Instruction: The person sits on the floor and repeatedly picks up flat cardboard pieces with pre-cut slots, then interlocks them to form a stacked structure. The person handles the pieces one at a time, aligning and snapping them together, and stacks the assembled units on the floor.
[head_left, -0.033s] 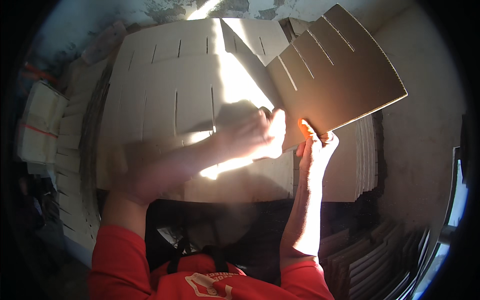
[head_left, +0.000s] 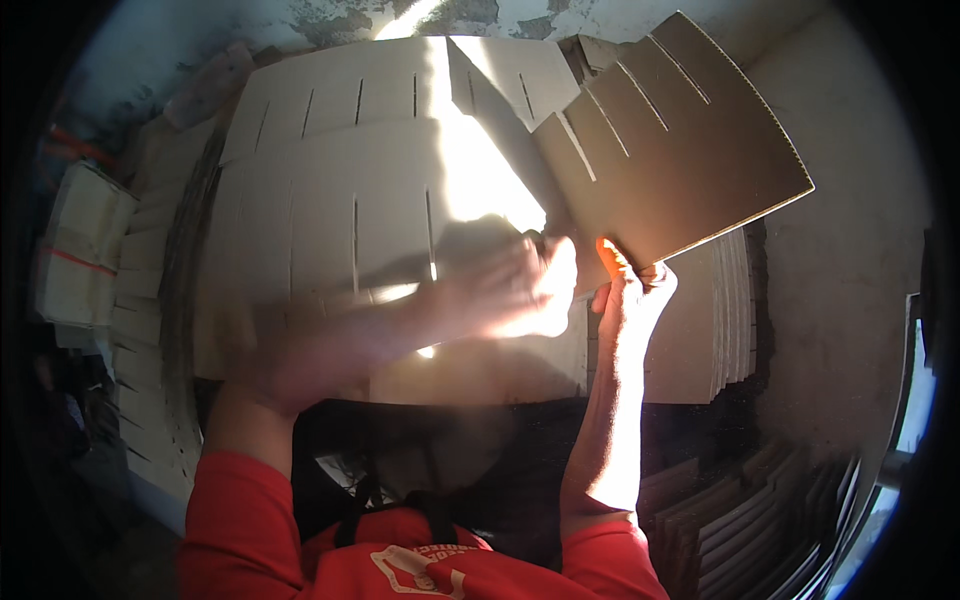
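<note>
My right hand (head_left: 630, 285) grips the near edge of a brown cardboard sheet (head_left: 680, 150), thumb on its face and fingers curled under. The sheet is tilted up to the right, with several narrow slots cut in from its far left edge. My left hand (head_left: 540, 285) is at the sheet's near left corner, fingers curled in and blurred by motion. A small dark spot shows at its far side; what it holds, if anything, I cannot make out. Under my left forearm lie pale slotted cardboard sheets (head_left: 330, 170), partly in bright sunlight.
A stack of cardboard (head_left: 735, 310) stands right of the work surface, and more sheets (head_left: 760, 520) stand at the lower right. Along the left runs another row of cardboard (head_left: 140, 330), beside a pale bundle with a red strap (head_left: 85, 250). A peeling wall (head_left: 540, 18) is behind.
My left hand has moved slightly toward me and to the right. The pale sheet under its forearm has shifted a little. My right hand and the brown sheet are almost still.
</note>
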